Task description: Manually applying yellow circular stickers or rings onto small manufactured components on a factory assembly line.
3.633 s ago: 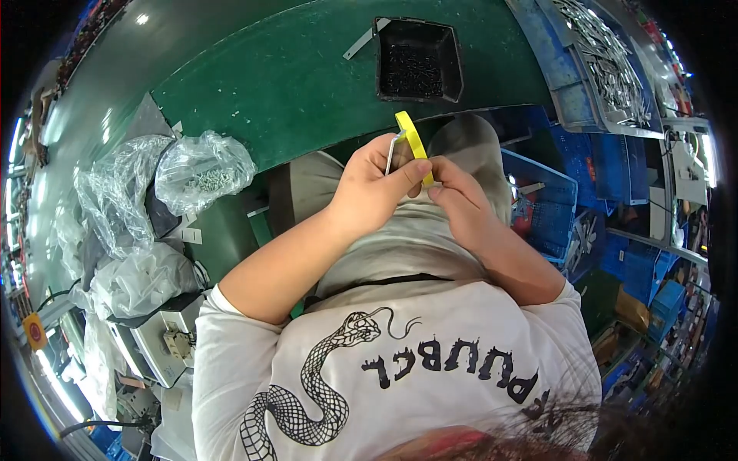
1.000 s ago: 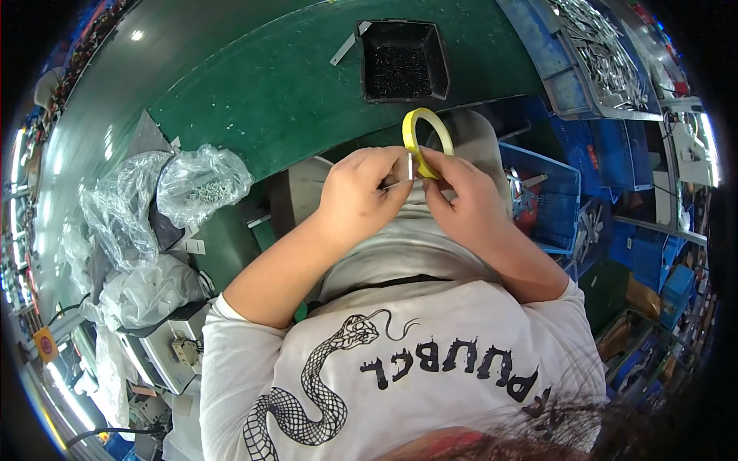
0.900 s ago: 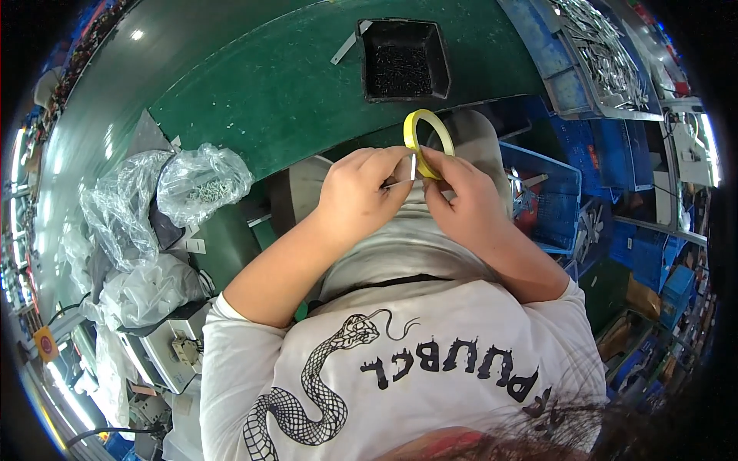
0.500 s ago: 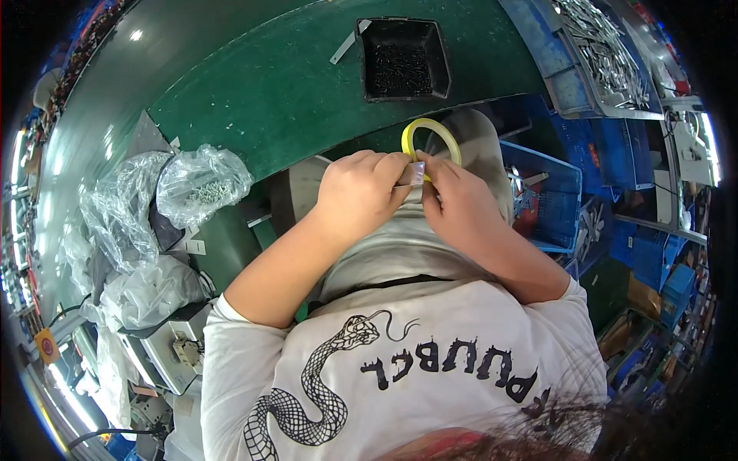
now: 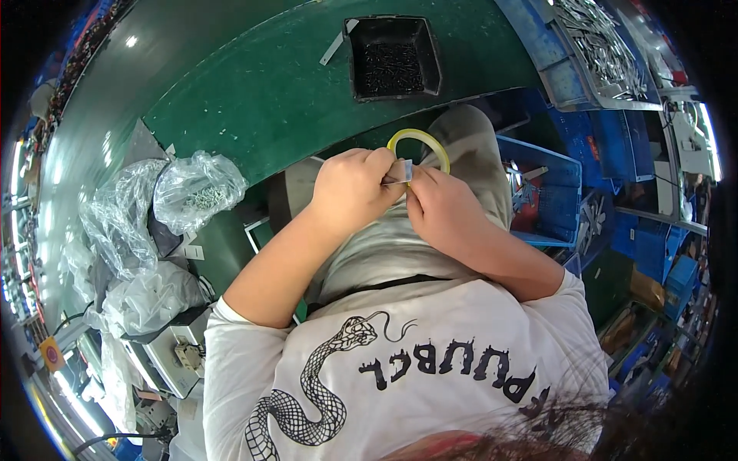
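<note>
My left hand (image 5: 350,187) is closed, pinching a small flat grey piece (image 5: 394,175) whose end sticks out toward the right; its kind is unclear. A shiny clear film or tape covers that end. Beside it, my right hand (image 5: 446,209) is closed on a roll of yellow tape (image 5: 420,134), the fingertips at the roll's near edge. The ring stands up beyond my knuckles, above my lap. Its point of contact with the piece is hidden by my fingers.
On the green table (image 5: 269,92) stands a black bin (image 5: 356,73) of small dark parts, a flat strip (image 5: 339,42) beside it. Clear plastic bags (image 5: 123,211) lie at left, one with small screws. Blue crates (image 5: 565,196) with metal parts stand at right.
Both hands have shifted slightly left together with the tape roll and the flat piece. The roll has tilted and sits lower, appearing flatter. Both grips stay closed.
</note>
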`<action>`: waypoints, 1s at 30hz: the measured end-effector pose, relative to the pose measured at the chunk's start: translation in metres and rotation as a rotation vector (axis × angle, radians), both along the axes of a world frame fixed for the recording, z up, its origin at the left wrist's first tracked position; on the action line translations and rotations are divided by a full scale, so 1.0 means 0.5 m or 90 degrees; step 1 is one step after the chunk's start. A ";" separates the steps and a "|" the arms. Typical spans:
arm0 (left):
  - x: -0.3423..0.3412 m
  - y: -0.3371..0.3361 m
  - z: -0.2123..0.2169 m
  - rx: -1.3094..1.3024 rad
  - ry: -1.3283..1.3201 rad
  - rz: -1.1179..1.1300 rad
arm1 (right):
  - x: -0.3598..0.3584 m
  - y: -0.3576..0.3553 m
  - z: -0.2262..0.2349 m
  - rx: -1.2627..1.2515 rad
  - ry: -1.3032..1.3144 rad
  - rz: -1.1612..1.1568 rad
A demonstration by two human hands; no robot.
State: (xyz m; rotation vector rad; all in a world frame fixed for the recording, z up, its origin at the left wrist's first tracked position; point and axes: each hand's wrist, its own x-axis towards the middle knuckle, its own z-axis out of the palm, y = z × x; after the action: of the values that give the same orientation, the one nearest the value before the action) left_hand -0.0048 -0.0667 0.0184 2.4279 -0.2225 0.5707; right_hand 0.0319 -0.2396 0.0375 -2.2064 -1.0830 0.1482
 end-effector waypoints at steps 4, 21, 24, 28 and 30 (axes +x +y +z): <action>0.001 0.008 -0.006 -0.014 0.005 -0.030 | 0.001 -0.003 -0.008 -0.018 -0.001 0.025; -0.006 0.010 0.018 -0.403 0.306 -0.089 | 0.034 -0.016 0.024 -0.027 0.022 -0.020; -0.004 0.013 0.021 -0.449 0.354 -0.113 | 0.042 -0.021 0.029 -0.002 0.007 0.002; -0.001 0.013 0.025 -0.473 0.385 -0.122 | 0.042 -0.019 0.038 -0.002 0.098 -0.010; 0.000 0.015 0.025 -0.453 0.374 -0.127 | 0.045 -0.017 0.044 -0.006 0.124 0.000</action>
State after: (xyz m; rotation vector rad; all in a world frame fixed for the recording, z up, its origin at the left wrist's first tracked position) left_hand -0.0050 -0.0592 0.0309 1.7472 -0.0017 -0.1573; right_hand 0.0543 -0.2482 0.0595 -2.1494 -0.9768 0.3608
